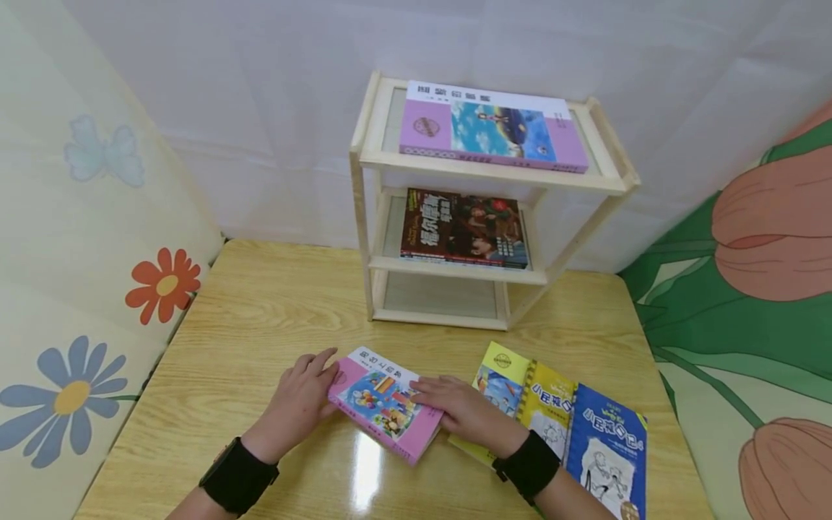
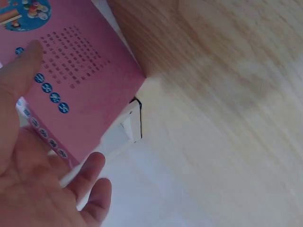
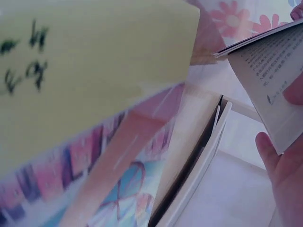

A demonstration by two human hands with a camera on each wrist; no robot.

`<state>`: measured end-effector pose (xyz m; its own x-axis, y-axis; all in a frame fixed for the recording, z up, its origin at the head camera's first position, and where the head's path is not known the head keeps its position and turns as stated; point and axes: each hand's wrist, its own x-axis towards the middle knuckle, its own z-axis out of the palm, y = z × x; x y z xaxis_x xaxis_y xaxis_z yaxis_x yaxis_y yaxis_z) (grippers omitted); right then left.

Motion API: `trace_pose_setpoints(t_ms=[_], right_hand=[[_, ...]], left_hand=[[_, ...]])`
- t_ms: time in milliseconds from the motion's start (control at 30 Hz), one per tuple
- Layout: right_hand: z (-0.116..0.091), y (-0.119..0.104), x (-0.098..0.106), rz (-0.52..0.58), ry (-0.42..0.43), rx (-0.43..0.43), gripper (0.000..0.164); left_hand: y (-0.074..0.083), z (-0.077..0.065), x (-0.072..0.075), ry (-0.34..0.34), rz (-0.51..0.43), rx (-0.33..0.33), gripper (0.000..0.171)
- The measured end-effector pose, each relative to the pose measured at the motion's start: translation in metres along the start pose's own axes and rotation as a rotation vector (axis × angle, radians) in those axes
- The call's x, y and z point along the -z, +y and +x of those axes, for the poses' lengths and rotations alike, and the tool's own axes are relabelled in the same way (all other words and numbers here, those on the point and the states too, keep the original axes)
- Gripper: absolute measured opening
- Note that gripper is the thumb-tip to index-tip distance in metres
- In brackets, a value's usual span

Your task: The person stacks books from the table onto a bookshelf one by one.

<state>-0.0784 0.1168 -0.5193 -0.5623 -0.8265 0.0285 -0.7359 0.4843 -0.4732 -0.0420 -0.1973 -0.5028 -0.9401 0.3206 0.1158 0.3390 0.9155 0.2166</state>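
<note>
A pink and white paperback book with a colourful picture on its cover is held at its two ends, low over the table. My left hand grips its left end; in the left wrist view the thumb lies on the pink back cover, with two fingertips beyond the spine. Fingers of my right hand lie over the cover's right end. In the right wrist view that hand's thumb presses a printed page, and the book's leaves stand slightly apart.
Beside my right forearm lie a yellow-green book, a yellow comic book and a blue comic book. Behind stands a wooden shelf, with a pink book on top and dark-covered books on its middle tier.
</note>
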Motion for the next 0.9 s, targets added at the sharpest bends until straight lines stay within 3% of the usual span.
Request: trace_pose_setpoints(t_ms=[400,600,767,900], right_hand=[[-0.004,-0.011,0.020,0.028,0.015,-0.072,0.046],[-0.005,-0.015,0.031,0.045,0.016,-0.094,0.052],[-0.007,-0.021,0.043,0.041,0.006,-0.107,0.053],[-0.011,-0.027,0.059,0.082,0.005,-0.115,0.066]], left_hand=[[0.004,0.006,0.010,-0.018,-0.089,-0.148,0.043],[0.005,0.008,0.013,0.091,-0.116,-0.256,0.040],[0.007,0.012,0.019,0.192,-0.122,-0.309,0.036],[0.011,0.019,0.027,0.269,-0.107,-0.349,0.035]])
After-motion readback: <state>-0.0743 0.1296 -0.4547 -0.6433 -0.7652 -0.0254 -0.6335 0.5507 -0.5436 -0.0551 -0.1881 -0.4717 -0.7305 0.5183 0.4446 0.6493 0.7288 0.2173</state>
